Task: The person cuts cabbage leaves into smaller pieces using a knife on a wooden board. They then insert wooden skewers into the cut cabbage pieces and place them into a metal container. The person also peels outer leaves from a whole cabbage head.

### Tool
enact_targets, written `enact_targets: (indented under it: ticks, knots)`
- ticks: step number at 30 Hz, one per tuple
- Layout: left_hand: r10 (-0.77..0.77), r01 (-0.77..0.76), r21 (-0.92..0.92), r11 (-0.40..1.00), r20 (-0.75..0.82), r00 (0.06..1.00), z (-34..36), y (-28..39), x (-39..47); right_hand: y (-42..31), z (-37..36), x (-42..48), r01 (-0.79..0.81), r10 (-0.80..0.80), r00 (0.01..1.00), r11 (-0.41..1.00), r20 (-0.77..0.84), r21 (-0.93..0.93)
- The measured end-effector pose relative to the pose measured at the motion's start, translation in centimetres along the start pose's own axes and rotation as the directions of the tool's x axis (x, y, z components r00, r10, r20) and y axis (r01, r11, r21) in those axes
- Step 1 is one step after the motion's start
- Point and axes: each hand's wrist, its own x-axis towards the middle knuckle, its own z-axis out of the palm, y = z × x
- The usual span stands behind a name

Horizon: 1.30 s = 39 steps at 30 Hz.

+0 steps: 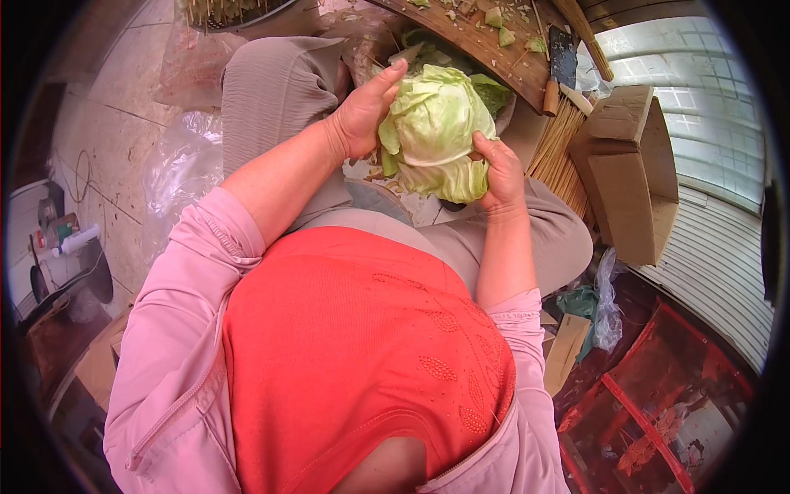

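Note:
A pale green cabbage head with loose outer leaves is held above the lap, near the knees. My right hand grips its lower right side, the thumb lying on a leaf. My left hand is at its left side with the thumb raised and apart from the fingers; whether the palm presses on the cabbage is partly hidden. Behind the cabbage, more green leaves lie in a plastic bag. A wooden board with cabbage scraps is just beyond, and a cleaver with a wooden handle rests at its right end.
Thin bamboo sticks stand in a bundle beside an open cardboard box at the right. A metal container with skewered food is at the top left. Clear plastic bags lie on the tiled floor to the left.

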Motion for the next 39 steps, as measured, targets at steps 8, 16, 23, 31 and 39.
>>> enact_targets:
  ticks: [8,16,23,31,39]
  knots:
    - [0.162,-0.057,0.559,0.827,-0.14,0.977,-1.1,-1.0,0.7,-0.2,2.3,-0.9,0.071,-0.075,0.996,0.994,-0.047,-0.077]
    - [0.301,-0.153,0.484,0.862,-0.245,0.922,-1.2,-2.7,1.2,0.9,2.8,-0.4,0.171,-0.21,0.957,0.966,-0.201,-0.194]
    - [0.41,-0.311,0.291,0.905,-0.398,0.821,-1.5,-3.4,1.8,1.7,2.9,0.4,0.198,-0.284,0.909,0.939,-0.306,-0.282]
    - [0.488,-0.434,0.226,0.872,-0.482,0.728,-2.0,-2.2,2.1,2.1,2.8,0.2,0.182,-0.248,0.912,0.958,-0.325,-0.22]
    - [0.446,-0.365,0.256,0.895,-0.494,0.747,-2.1,-3.0,2.1,2.1,2.5,0.5,0.08,-0.085,0.995,0.993,-0.052,-0.088]
